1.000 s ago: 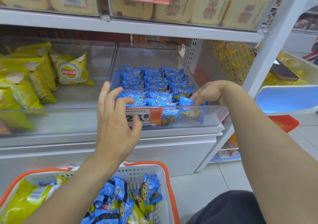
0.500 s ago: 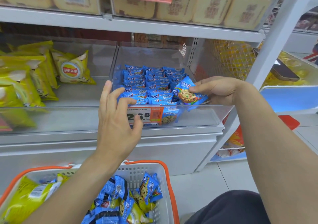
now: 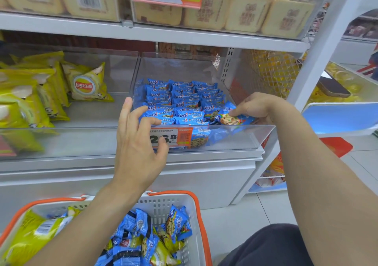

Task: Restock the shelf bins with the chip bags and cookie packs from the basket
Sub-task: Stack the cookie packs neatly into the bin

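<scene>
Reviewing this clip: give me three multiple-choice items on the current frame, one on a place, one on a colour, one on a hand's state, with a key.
1. Where does the cookie pack under the right hand lie?
A. in the basket
B. at the front right of the clear cookie bin
C. on the floor

2. What colour is the rim of the basket?
A. orange
B. green
C. black

3. What is the left hand doing?
A. gripping a chip bag
B. clenched in a fist
C. open, fingers spread at the bin's front left

Key: 1 B, the pack sits behind the bin's front wall, fingers on it. 2 A, the rim shows orange over white mesh. 3 C, its fingers are straight and hold nothing.
</scene>
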